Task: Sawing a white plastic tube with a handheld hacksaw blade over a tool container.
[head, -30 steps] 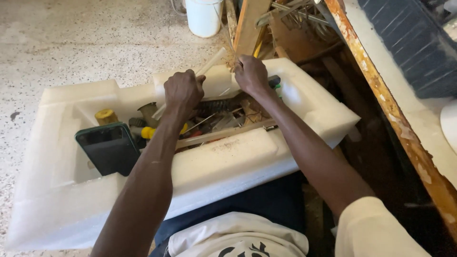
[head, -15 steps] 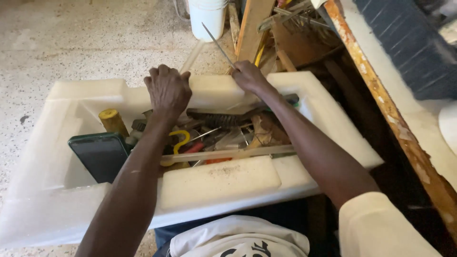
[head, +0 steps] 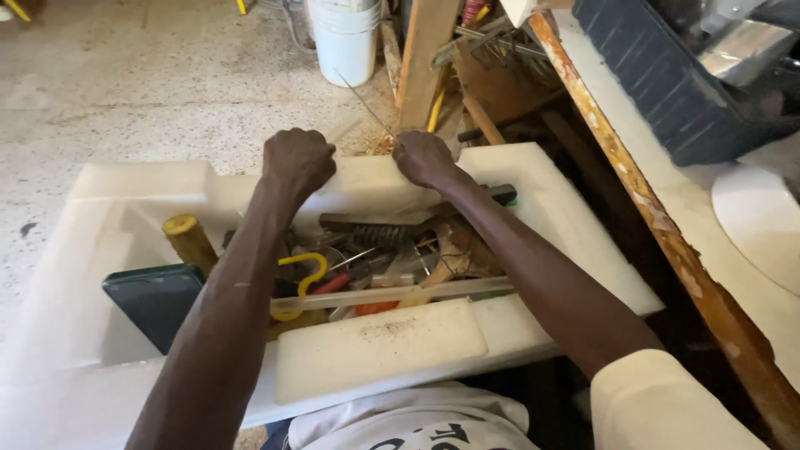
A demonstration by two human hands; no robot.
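A person leans over a white moulded basin (head: 550, 225) lying on a speckled floor (head: 125, 92), both arms stretched to its far rim. The left hand (head: 298, 158) is curled into a fist on the far edge, left of the middle. The right hand (head: 423, 157) is also closed, just beside it, pinching a thin stiff wire (head: 363, 102) that slants up and away toward the far side. Whether the left hand grips the same wire cannot be told.

The hollow of the basin holds a jumble of tools: a dark wire brush (head: 367, 229) near the far wall, a yellow hook-shaped handle (head: 304, 267) in the middle, a wooden handle with a yellow end (head: 188, 240) at the left, and a dark flat phone-like slab (head: 154, 300) leaning in the left near corner. A pale clear strip (head: 392, 293) lies along the near wall.

Beyond the far rim stand a white plastic bucket (head: 343, 37) and an upright wooden plank (head: 423, 58). To the right runs a worn board with peeling orange paint (head: 633, 192).
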